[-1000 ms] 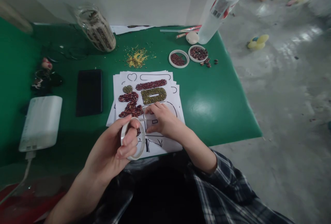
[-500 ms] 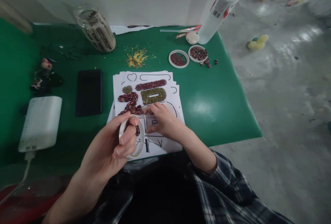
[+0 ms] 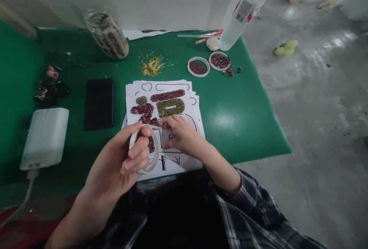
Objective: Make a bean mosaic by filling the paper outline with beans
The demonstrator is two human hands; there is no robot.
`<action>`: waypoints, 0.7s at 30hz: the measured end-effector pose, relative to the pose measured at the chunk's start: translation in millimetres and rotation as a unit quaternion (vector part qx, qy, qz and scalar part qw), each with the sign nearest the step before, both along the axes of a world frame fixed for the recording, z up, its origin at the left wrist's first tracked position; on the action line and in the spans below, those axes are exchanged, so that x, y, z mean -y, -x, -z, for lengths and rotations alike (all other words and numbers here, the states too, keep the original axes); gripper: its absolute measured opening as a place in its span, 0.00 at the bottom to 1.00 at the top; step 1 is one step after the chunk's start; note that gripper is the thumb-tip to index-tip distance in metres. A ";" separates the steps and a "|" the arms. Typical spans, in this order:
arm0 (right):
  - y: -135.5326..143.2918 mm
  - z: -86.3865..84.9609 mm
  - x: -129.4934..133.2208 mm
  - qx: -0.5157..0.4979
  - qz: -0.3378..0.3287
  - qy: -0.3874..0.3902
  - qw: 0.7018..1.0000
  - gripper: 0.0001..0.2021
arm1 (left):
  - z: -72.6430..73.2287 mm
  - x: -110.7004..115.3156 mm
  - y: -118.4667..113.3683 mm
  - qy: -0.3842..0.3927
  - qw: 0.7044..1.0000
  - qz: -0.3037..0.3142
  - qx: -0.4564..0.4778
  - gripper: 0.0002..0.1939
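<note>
Green table [image 3: 235, 115] fills the view, paper sheets [image 3: 189, 161] stacked near its front edge. Left forearm comes up from lower left, left hand [image 3: 120, 164] raised just above the sheets, fingers curled through and around a roll of clear tape [image 3: 153, 153], thumb on its top rim; roll stands on edge, tilted. Right forearm in a plaid sleeve [image 3: 253, 207] enters from lower right; right hand [image 3: 184, 136] lies palm-down on the top sheet, fingertips pressed flat at the tape's free end, just beside the roll, holding nothing I can make out. Bean-filled shapes [image 3: 168, 105] lie just beyond both hands. Farther back: phone [image 3: 99, 103], glass jar [image 3: 107, 34], two small dishes [image 3: 208, 63].
</note>
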State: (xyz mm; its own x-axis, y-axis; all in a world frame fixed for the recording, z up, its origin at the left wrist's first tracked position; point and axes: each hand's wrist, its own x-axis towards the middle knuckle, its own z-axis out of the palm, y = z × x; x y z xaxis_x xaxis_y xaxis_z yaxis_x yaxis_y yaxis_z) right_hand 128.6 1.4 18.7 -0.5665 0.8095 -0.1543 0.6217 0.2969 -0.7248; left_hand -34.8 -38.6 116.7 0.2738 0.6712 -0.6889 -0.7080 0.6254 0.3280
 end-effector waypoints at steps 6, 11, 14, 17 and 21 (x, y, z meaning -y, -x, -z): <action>0.9 2.3 0.3 0.008 0.000 -0.007 1.000 0.26 | -14.4 6.5 14.9 -0.097 0.995 -0.010 -0.005 0.25; 1.6 3.8 -1.3 0.021 0.003 0.005 1.000 0.29 | -24.7 15.1 21.8 -0.101 0.994 0.009 -0.037 0.20; 0.7 6.3 -2.3 0.007 0.003 0.010 1.000 0.31 | -24.0 23.6 18.0 -0.105 0.993 0.024 -0.047 0.18; -3.2 6.3 -1.0 -0.045 0.004 0.014 0.999 0.33 | -20.0 36.6 16.3 -0.107 0.991 0.008 -0.074 0.19; -16.0 0.4 4.7 -0.173 0.044 0.050 0.983 0.21 | -8.9 55.0 22.8 -0.118 0.971 -0.030 -0.206 0.20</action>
